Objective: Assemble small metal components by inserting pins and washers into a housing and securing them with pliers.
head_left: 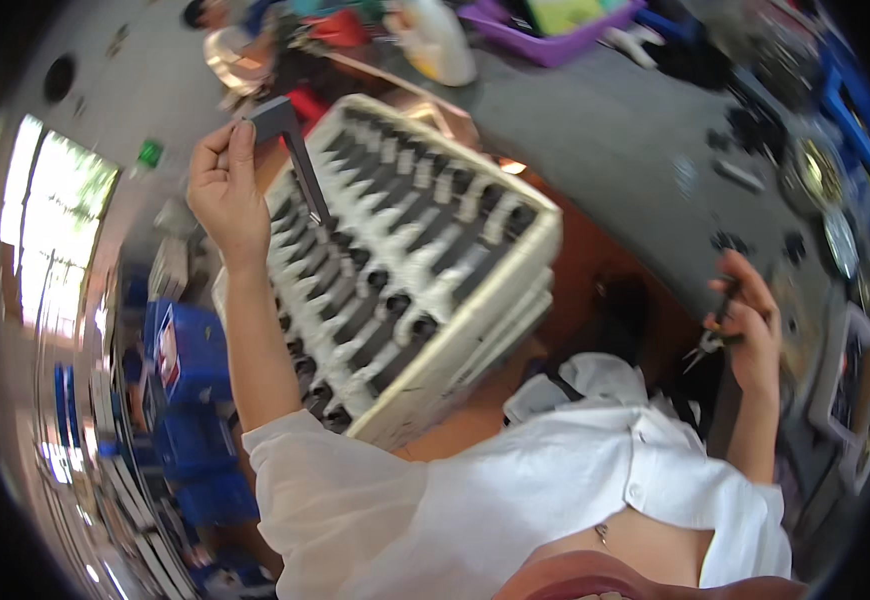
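Observation:
My left hand (230, 195) is raised over the far left of a white foam tray (547, 235). Its thumb and fingers pinch the thick end of a dark grey L-shaped part (300, 160), whose long thin arm slants down toward the tray. Rows of similar dark parts (395, 300) with round black ends lie in the tray's slots. Off to the right, beside the grey worktable, my right hand (755, 335) is closed around a small pair of pliers (712, 340) with silver tips pointing left. Motion blurs the pliers, and the fingers partly cover their handles.
Small black parts and a grey cylinder (738, 176) lie on the grey worktable (595, 130). A purple bin (555, 42) and a white bottle (435, 45) stand at its far side. Blue crates (190, 360) are stacked at left. Another person (235, 50) is at the far left.

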`<state>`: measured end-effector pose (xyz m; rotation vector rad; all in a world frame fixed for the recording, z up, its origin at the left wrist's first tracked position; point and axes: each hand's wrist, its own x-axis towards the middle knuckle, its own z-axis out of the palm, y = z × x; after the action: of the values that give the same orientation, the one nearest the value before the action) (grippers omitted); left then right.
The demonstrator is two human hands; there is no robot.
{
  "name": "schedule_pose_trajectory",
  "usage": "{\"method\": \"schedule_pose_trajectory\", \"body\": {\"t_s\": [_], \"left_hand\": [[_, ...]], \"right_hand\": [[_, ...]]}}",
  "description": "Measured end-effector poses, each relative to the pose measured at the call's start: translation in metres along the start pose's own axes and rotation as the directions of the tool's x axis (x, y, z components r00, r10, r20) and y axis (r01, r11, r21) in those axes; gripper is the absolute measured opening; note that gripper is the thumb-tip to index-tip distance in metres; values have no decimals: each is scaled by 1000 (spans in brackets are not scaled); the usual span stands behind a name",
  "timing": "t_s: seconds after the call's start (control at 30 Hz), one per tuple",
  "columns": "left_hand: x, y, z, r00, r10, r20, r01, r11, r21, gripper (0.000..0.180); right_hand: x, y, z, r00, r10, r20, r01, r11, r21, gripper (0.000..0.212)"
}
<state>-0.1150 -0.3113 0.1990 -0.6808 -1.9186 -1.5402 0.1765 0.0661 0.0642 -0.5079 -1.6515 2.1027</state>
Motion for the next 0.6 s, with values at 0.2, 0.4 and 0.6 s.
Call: {"method": "schedule_pose_trajectory", "body": {"t_s": [0.2, 0.4, 0.6], "left_hand": [[-75, 64, 167, 742, -57, 668, 270, 937, -220, 15], [-177, 59, 309, 284, -45, 958, 145, 989, 3, 23], [-221, 88, 338, 477, -23, 879, -175, 977, 120, 22]], "right_hand": [[-32, -10, -36, 995, -28, 98, 60, 938, -342, 27], [-79, -34, -82, 976, -214, -52, 157, 841, -518, 21], [-98, -68, -170, 809, -552, -203, 29, 382, -924, 18]]}}
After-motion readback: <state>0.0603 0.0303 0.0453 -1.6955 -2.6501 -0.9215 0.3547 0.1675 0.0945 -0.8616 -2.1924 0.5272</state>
